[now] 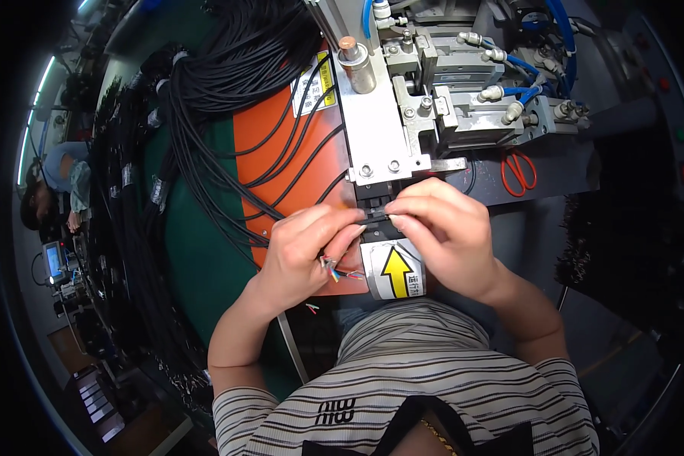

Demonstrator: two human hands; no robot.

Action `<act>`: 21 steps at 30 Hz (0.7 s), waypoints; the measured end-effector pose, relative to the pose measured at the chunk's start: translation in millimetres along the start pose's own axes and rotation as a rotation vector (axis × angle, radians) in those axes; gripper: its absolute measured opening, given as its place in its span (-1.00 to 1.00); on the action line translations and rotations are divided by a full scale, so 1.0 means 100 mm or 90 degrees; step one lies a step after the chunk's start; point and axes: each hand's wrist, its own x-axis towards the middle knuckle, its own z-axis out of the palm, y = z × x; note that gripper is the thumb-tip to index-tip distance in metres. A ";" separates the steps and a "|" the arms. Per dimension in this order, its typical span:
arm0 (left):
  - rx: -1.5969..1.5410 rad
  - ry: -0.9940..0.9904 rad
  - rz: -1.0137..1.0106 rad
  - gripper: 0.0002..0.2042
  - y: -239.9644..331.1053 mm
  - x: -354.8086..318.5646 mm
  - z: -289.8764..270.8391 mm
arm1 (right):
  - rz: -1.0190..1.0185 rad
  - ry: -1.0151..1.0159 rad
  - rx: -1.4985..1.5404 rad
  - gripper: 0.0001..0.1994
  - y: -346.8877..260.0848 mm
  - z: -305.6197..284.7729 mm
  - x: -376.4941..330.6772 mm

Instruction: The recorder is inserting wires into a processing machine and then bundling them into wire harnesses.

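My left hand point(305, 242) is closed in a pinch on a black cable point(374, 220) at the front of the machine's black fixture point(376, 199). Opposite it, my right hand point(450, 228) pinches the same dark strand from the other side. The fingertips of both hands nearly meet, and they hide much of what lies between them. Below my left fingers, thin coloured wire ends point(333, 272) stick out, some blue, yellow and red. Just under the fixture is a white label with a yellow arrow point(397, 272).
A thick bundle of black cables point(243, 64) lies at the far left, with strands running over the orange board point(281, 144). Metal clamps with blue air hoses point(475, 114) stand at the right, near red-handled scissors point(518, 173). Another person point(61, 178) sits far left.
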 end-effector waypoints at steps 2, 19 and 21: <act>0.002 0.001 0.013 -0.78 0.08 0.00 0.01 | 0.202 0.026 0.256 -0.88 -0.02 0.01 -0.03; -0.054 0.049 0.025 -0.88 0.17 0.20 0.28 | -0.035 0.089 -0.016 -0.66 -0.04 0.06 -0.15; -0.084 0.027 -0.003 -0.90 0.17 0.20 0.28 | 0.119 0.034 0.188 -0.74 -0.02 -0.09 -0.13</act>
